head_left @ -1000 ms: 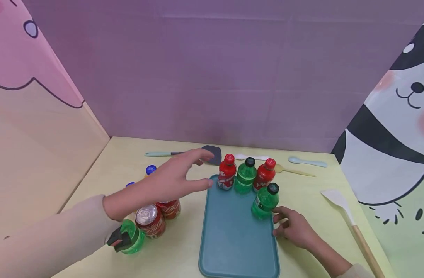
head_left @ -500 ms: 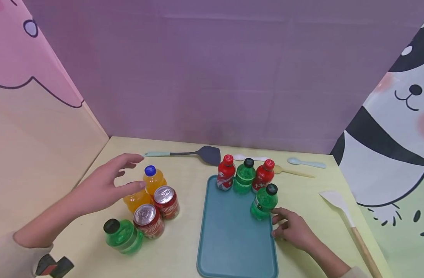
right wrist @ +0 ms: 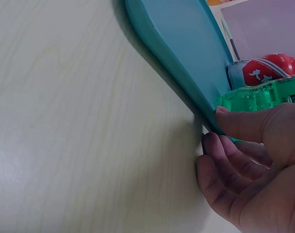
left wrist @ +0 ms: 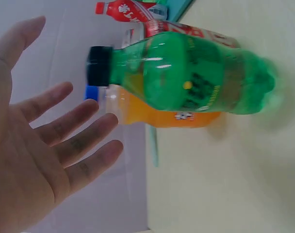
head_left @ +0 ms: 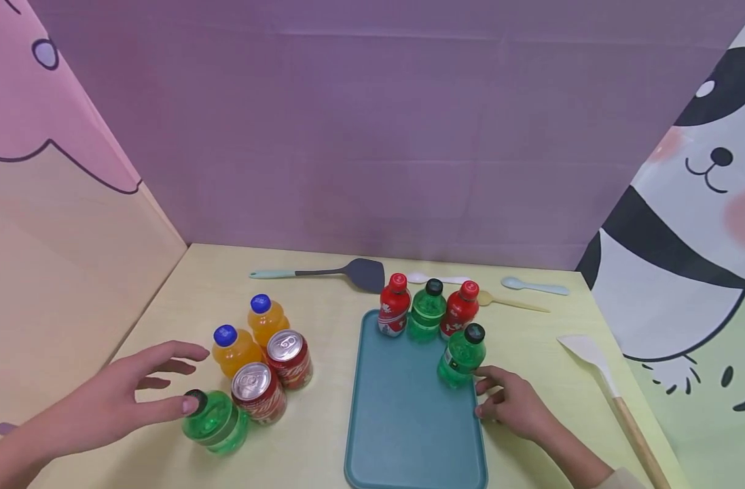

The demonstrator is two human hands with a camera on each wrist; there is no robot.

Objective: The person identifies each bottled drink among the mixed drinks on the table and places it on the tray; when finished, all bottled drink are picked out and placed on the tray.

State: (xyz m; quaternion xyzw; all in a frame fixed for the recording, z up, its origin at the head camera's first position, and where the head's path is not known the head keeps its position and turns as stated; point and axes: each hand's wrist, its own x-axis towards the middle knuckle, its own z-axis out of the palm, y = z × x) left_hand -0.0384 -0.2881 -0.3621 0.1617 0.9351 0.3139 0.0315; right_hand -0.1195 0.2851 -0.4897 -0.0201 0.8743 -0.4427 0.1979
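Observation:
My left hand (head_left: 112, 394), fingers spread and extended, hovers beside a green soda bottle (head_left: 218, 424) with a black cap. In the left wrist view a gap shows between the fingers and that bottle (left wrist: 186, 73). Two red soda cans (head_left: 259, 394) and two orange drink bottles (head_left: 234, 350) with blue caps stand close behind it. At the right edge of the blue-green tray (head_left: 415, 421), my right hand (head_left: 515, 401) pinches the rim, thumb on top and fingers curled below. A green bottle (head_left: 462, 356) on the tray stands right by these fingers.
Two red bottles (head_left: 394, 305) with another green bottle (head_left: 427, 311) between them stand at the tray's far end. Behind lie a dark spatula (head_left: 366, 274) and small spoons (head_left: 534, 286). A wooden-handled white spatula (head_left: 616, 390) lies at the right. Walls enclose the table's back and sides.
My left hand has swung from above the tray's left edge leftward and toward me, down beside the left green bottle. The right hand stays at the tray rim.

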